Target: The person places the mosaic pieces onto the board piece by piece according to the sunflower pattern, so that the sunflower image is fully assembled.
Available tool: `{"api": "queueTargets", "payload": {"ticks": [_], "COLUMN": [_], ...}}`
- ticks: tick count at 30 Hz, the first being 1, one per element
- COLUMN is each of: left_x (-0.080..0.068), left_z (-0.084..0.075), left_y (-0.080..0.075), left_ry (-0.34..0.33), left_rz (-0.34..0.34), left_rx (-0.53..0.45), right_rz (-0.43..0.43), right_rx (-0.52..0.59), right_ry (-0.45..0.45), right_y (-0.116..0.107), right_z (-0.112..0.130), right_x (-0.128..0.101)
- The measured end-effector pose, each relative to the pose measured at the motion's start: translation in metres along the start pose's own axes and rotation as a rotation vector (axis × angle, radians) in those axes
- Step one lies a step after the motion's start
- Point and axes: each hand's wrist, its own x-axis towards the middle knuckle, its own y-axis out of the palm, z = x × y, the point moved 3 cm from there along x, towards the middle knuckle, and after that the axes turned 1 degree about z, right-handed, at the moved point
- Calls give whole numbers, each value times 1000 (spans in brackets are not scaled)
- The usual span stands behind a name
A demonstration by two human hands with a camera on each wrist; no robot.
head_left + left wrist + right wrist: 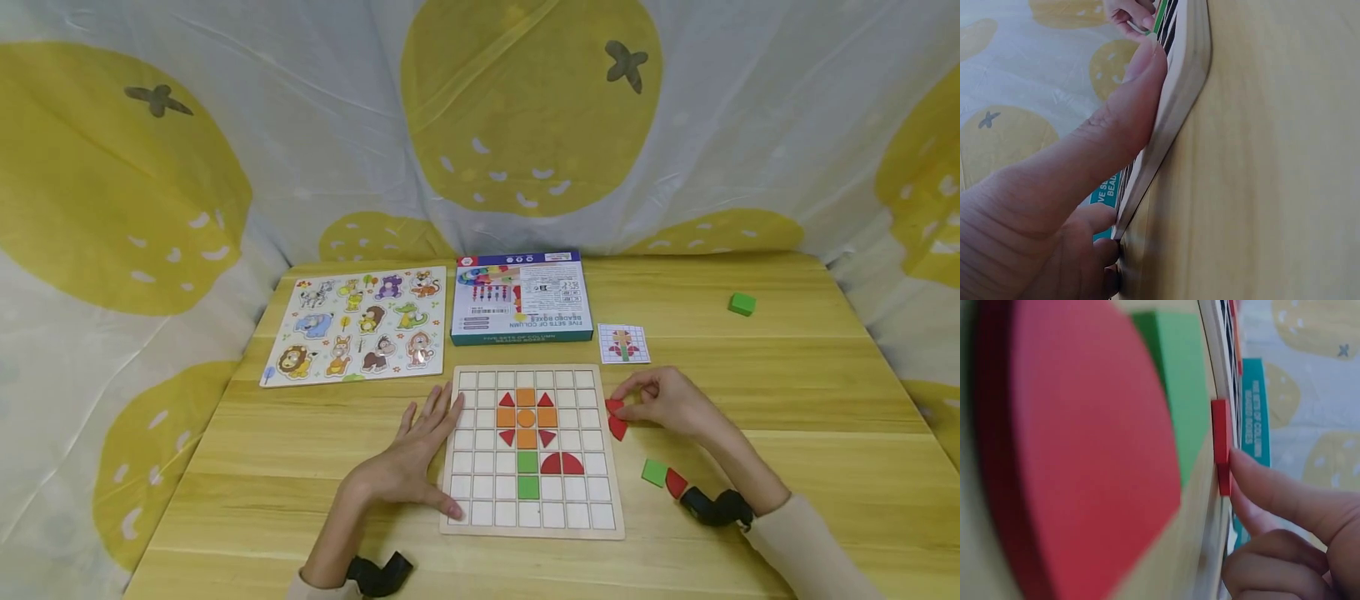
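A wooden grid board (pixel 480 517) lies on the table, with orange, red and green pieces set in it like a flower. My left hand (pixel 438 437) lies flat with straight fingers on the board's left edge. In the left wrist view its thumb (pixel 1129 106) presses the board's rim (pixel 1182 87). Just right of the board, my right hand (pixel 651 398) pinches a small red piece (pixel 614 406), and its fingertip (pixel 1254 478) touches that red piece (pixel 1222 444). A second red piece (pixel 618 428) lies just below it.
A green square (pixel 654 472) and a red quarter-round (pixel 676 482) lie near my right forearm. A pattern card (pixel 624 342), a blue box (pixel 521 298) and an animal puzzle (pixel 360 325) sit behind the board. A green cube (pixel 741 304) lies far right.
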Motion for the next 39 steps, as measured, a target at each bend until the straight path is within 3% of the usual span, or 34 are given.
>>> {"api": "queueTargets", "payload": {"ticks": [20, 39], "left_x": [0, 1], "left_z": [1, 2], "left_y": [1, 1], "left_ry": [0, -12], "left_rz": [1, 2], "left_rx": [2, 12], "right_rz": [79, 34], "right_rx": [80, 34], "right_ry": [11, -56], "right_y": [-16, -13], "right_z": [-11, -10], "right_x": [-6, -4]}}
